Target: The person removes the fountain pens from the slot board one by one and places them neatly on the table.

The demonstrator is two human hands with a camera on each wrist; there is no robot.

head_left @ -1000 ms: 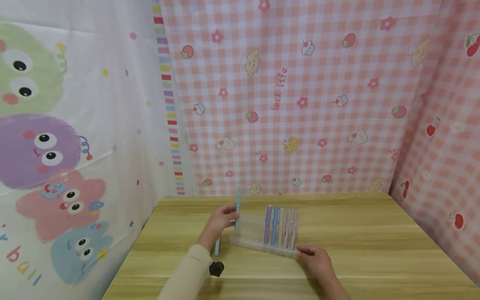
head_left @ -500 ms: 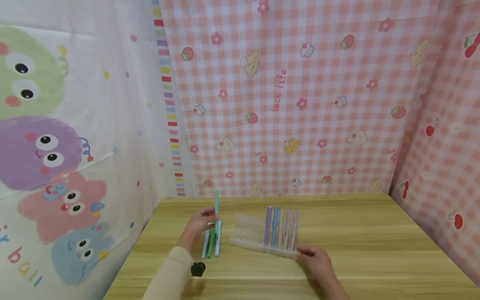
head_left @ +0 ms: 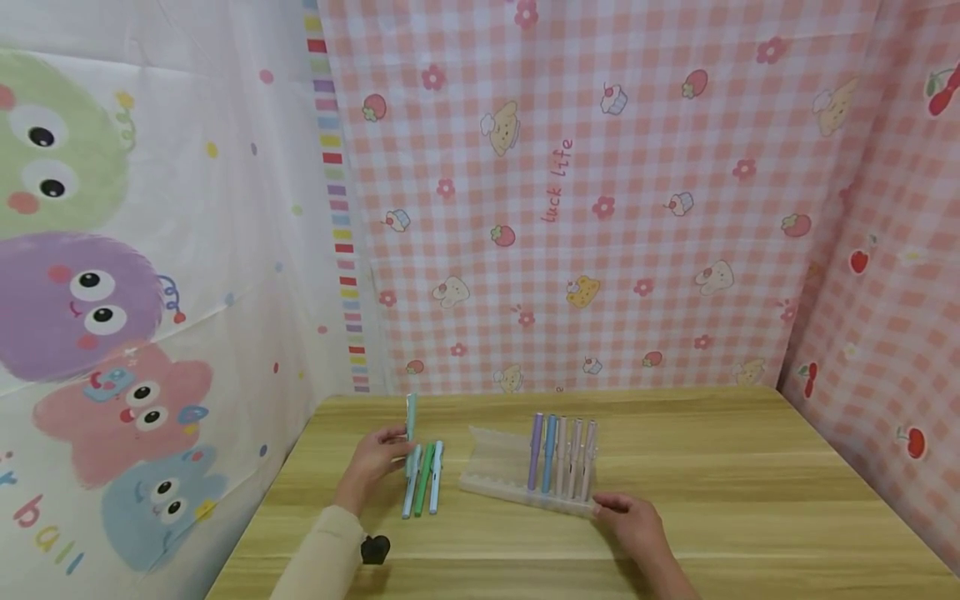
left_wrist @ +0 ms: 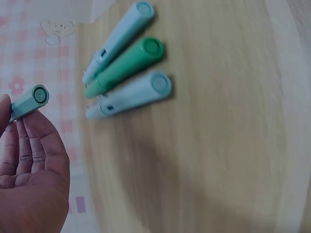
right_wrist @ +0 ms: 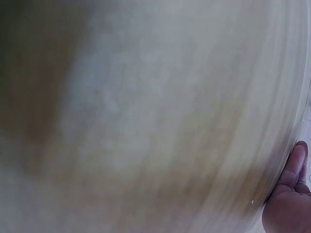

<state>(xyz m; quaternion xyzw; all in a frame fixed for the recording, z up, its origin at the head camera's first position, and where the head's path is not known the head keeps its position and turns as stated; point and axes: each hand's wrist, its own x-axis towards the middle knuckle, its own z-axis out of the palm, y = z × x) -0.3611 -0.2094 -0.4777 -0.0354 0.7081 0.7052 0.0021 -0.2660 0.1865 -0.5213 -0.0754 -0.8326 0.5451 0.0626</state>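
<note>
A screened-off corner serves as a small tabletop workspace; the kind of building around it cannot be determined. A wood-grain counter [head_left: 720, 475] is enclosed on three sides by hanging fabric: a white, cartoon-printed left sheet [head_left: 165, 250], a pink gingham back sheet [head_left: 592, 192] lettered "luck life," and a pink, cherry-printed right sheet [head_left: 885, 325].
</note>
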